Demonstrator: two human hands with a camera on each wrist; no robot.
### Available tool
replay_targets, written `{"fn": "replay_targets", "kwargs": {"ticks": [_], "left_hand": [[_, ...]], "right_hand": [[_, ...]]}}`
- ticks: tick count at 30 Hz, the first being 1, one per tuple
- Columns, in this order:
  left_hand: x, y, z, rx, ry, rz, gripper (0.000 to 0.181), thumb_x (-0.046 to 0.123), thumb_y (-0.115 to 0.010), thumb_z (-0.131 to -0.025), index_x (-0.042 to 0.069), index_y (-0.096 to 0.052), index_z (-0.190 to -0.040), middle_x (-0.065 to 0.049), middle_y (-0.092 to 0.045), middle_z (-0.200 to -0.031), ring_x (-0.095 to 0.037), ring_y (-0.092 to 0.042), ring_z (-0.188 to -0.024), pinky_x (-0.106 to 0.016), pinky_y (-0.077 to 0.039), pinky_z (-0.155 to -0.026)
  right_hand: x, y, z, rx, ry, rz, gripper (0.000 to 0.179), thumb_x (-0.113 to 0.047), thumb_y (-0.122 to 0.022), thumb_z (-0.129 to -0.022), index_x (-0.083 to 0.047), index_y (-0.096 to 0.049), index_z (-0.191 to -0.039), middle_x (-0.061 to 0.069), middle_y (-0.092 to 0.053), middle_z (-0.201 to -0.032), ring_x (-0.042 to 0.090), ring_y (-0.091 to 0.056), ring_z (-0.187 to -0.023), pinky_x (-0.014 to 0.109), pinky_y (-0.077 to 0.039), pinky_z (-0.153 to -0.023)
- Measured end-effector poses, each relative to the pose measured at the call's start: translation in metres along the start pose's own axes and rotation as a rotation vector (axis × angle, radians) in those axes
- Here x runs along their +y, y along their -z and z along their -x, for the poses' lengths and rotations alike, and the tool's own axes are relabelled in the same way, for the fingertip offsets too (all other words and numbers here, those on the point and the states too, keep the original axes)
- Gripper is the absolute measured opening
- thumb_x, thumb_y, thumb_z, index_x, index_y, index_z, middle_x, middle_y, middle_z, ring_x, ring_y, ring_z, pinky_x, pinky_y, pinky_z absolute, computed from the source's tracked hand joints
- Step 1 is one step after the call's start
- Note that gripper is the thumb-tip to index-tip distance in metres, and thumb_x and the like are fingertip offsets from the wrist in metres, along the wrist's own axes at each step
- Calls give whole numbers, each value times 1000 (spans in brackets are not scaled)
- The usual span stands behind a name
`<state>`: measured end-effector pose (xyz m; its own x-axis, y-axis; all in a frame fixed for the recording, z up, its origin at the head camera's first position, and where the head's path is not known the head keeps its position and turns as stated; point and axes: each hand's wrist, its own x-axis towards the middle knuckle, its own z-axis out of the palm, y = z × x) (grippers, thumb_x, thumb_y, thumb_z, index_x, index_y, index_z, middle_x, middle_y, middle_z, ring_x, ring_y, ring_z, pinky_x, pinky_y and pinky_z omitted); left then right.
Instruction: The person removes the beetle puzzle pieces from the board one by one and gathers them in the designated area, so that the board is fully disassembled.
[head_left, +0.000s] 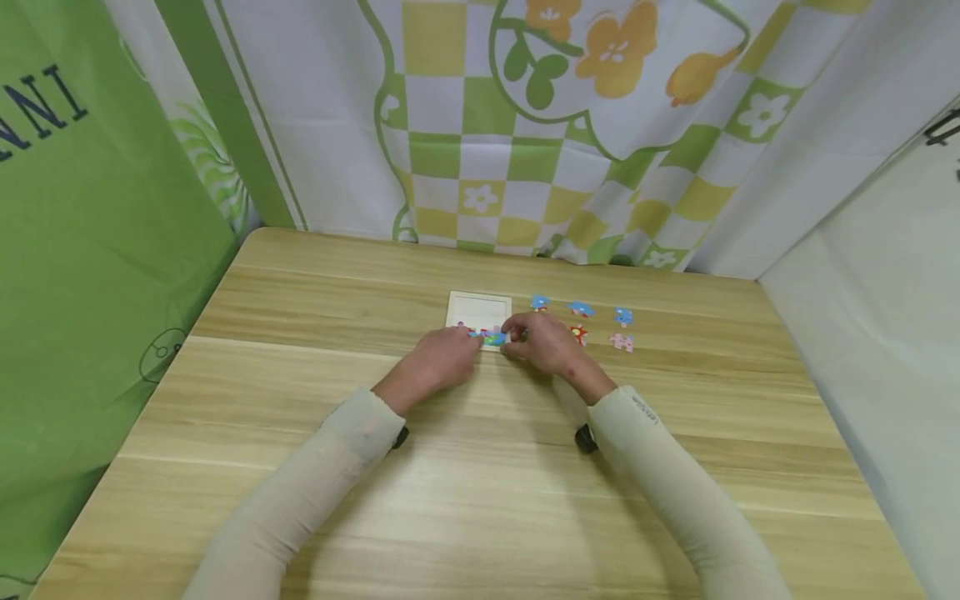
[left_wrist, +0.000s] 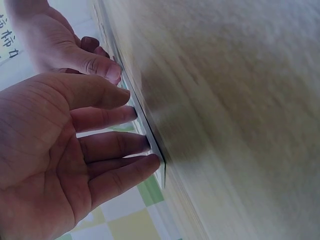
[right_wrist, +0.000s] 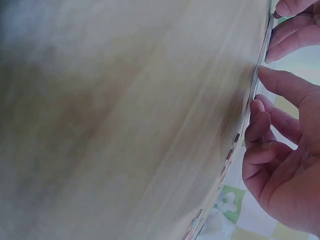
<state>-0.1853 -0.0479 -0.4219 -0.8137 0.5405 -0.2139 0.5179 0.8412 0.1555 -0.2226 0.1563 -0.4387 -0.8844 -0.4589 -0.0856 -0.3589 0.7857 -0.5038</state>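
A square, light wooden puzzle tray [head_left: 480,310] lies on the table, with colourful jigsaw pieces along its near edge. My left hand [head_left: 447,354] rests at the tray's near left, fingertips over the pieces. In the left wrist view, the fingers of the left hand [left_wrist: 107,150] reach fairly straight to the tray's edge [left_wrist: 158,157]. At the near right corner, my right hand [head_left: 549,342] pinches a blue and green jigsaw piece [head_left: 493,338] between thumb and index finger. The right wrist view has that hand's other fingers [right_wrist: 260,152] curled in.
Right of the tray lie several loose jigsaw pieces: a blue one [head_left: 581,308], another blue one [head_left: 623,316], a red one [head_left: 579,333] and a pink one [head_left: 621,342]. A checked curtain [head_left: 480,150] hangs behind the wooden table [head_left: 480,500].
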Motion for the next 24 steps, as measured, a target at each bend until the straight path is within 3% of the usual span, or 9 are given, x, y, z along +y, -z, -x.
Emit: {"fn": "replay_targets", "kwargs": {"ticks": [10, 16, 24], "left_hand": [[2, -1, 0, -16, 12, -6, 46, 9, -55, -102, 0, -54, -147, -24, -56, -143, -37, -56, -129, -44, -53, -97], [2, 0, 0, -22, 14, -3, 46, 9, -54, -102, -1, -54, -147, -25, -56, -142, -37, -56, -129, -44, -54, -97], [3, -1, -1, -27, 23, -18, 45, 10, -53, -103, -1, -55, -146, -25, -55, -143, -37, -56, -130, -44, -54, -96]], "right_hand": [[-2, 3, -2, -38, -10, -16, 26, -20, -80, -91, -7, -73, -112, 0, -67, -94, 17, -59, -83, 36, -49, -76], [-5, 4, -1, -22, -59, -102, 28, -17, -83, -88, -7, -68, -109, 4, -69, -100, 19, -63, -88, 37, -50, -78], [-4, 5, -1, 28, -45, -141, 12, -14, -71, -98, -5, -72, -106, 7, -72, -101, 21, -67, -89, 38, -54, -76]]}}
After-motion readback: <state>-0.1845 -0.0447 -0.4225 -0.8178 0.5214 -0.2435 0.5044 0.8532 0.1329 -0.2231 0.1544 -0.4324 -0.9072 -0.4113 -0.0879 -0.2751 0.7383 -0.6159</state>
